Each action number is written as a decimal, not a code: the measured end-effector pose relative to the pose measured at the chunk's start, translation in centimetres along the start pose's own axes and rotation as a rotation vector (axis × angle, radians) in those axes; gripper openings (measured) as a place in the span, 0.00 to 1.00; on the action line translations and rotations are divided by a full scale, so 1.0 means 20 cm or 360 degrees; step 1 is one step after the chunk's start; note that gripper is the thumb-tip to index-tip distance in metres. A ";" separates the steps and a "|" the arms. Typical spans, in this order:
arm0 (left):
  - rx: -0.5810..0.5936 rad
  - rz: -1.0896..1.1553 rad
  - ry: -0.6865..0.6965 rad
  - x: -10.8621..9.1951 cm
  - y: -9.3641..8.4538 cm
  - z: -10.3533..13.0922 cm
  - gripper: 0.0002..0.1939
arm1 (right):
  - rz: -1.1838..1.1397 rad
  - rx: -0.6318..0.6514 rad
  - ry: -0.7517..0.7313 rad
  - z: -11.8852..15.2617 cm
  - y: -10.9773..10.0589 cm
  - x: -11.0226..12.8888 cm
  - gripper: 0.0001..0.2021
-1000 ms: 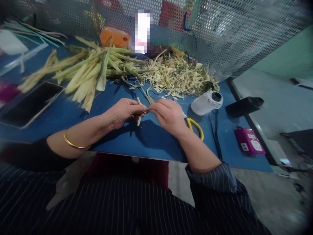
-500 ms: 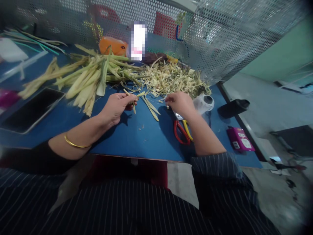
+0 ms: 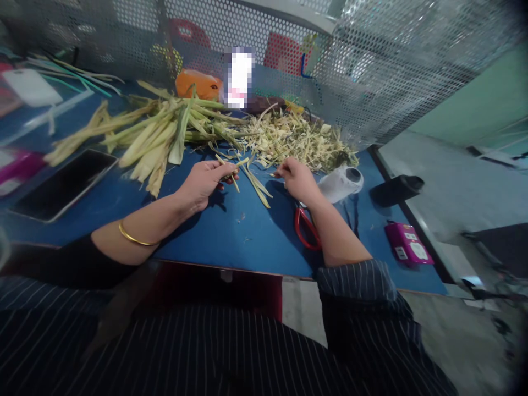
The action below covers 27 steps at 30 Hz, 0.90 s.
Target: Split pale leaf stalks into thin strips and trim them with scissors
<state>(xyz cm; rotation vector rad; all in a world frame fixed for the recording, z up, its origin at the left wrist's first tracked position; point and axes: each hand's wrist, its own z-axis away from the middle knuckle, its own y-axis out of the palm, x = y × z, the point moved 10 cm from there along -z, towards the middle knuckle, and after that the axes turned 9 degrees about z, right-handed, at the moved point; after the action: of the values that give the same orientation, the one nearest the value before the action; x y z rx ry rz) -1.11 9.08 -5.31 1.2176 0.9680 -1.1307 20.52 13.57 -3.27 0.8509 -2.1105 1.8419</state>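
My left hand (image 3: pixel 205 183) pinches thin, pale green husk strips (image 3: pixel 242 161) whose ends cross and stick out past the fingers. My right hand (image 3: pixel 293 177) is closed with fingertips together, above the table and to the right of the left hand; something small and pale shows at its fingertips, too small to name. Between the hands, loose husk strips (image 3: pixel 258 190) lie on the blue table (image 3: pixel 231 242). Red-handled scissors (image 3: pixel 306 228) lie under my right forearm. Behind the hands are long husks (image 3: pixel 144 135) at left and a heap of shredded pieces (image 3: pixel 295 137) at right.
A dark phone or tablet (image 3: pixel 64 184) lies at left, near a white object (image 3: pixel 33 87). To the right are a plastic-wrapped roll (image 3: pixel 339 184), a black cylinder (image 3: pixel 396 190) and a purple pack (image 3: pixel 408 243). An orange bag (image 3: pixel 198 84) sits before the perforated metal screen (image 3: pixel 264 49).
The view has shifted slightly. My right hand has moved a little left, toward my left hand, and its forearm now hides the yellow scissor handle. My left hand still holds the strips.
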 end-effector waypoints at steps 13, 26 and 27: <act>0.0243 0.0103 -0.0135 0.01 0.24 -0.06 0.10 | -0.1206 0.0390 0.0275 0.10 0.07 0.10 0.04; 0.0414 0.0259 -0.0266 0.07 0.23 -0.04 0.08 | -0.0594 0.0183 -0.0049 0.10 -0.03 0.19 0.05; 0.0382 0.0249 -0.0236 0.06 0.22 -0.05 0.09 | -0.0451 0.0173 -0.0141 0.11 -0.05 0.21 0.05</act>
<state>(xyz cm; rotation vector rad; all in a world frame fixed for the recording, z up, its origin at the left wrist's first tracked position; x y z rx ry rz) 3.42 9.83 -5.77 1.3552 0.6268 -1.2180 18.15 10.31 -0.69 1.2086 -1.8365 1.8098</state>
